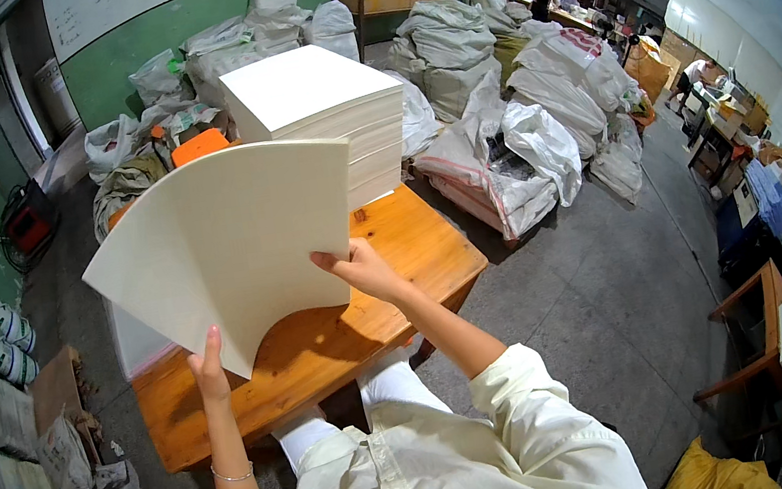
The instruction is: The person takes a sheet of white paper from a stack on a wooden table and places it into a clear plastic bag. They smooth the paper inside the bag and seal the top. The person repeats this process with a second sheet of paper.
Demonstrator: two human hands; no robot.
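Pale shirt [386, 483] lies nearest; beyond it my left hand [211, 375] and right hand [365, 270], apart, pinch the bowed cream sheet [242, 226] by its near-left and right edges, above the wooden table [421, 245]. I judge it light, springy, easily creased: edge holds suit. Grey floor [561, 300] spreads right; the pale stack [318, 93] stands behind.

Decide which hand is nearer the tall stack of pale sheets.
Right. The right hand holds the curved sheet by its right side, in front of the stack; the left hand holds its lower left edge, farther from the stack and off to its left.
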